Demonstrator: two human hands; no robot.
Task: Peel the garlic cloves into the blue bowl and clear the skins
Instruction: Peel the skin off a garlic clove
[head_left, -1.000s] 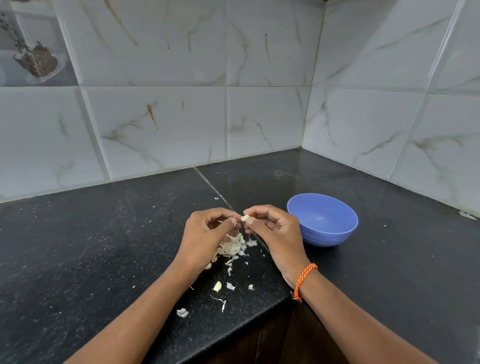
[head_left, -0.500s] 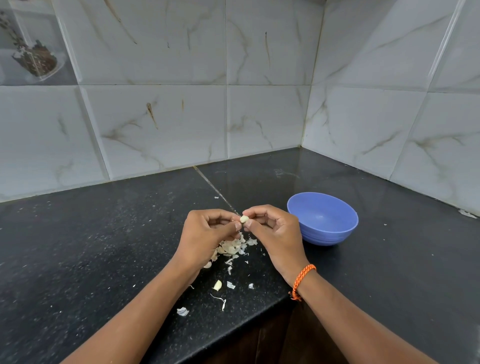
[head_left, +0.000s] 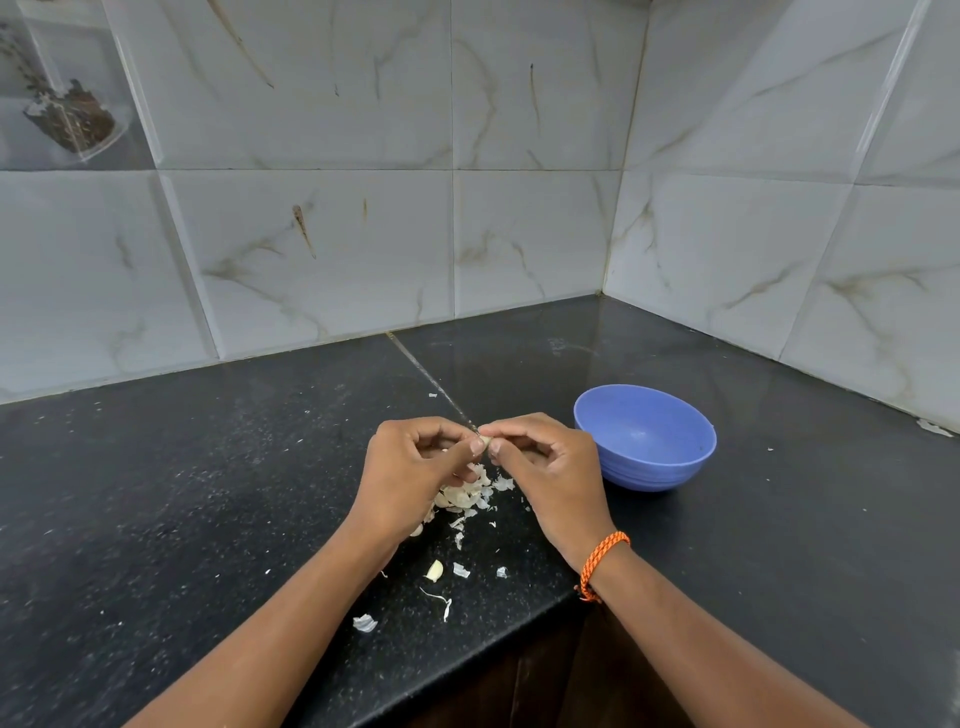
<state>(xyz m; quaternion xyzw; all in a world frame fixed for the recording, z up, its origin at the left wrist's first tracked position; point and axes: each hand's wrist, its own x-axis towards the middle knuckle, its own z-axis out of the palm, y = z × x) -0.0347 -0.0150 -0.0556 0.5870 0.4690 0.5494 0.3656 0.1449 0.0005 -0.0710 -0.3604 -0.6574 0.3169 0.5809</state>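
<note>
A: Two walls (head_left: 322, 249) of pale veined tile fill the upper frame and meet at a corner right of centre. Under them?

B: A black speckled bench (head_left: 156, 493) across the lower frame, its front edge at the bottom.

A: And the bowl (head_left: 645, 437)?

B: Blue, upright on the bench, right of centre, just beside the right hand (head_left: 545, 467). I see nothing inside it.

A: The hands?

B: Left hand (head_left: 410, 473) and right hand meet mid-frame above the bench. Each grip is clamped on one small clove (head_left: 485, 440), pinched between thumbs and fingertips. An orange band (head_left: 602, 564) circles the right wrist.

A: Skins?

B: A pile of skins (head_left: 465, 493) lies on the bench below the hands, partly hidden by the left one. Scraps scatter toward the lower centre, with one loose pale clove-like bit (head_left: 434, 570) among them.
</note>
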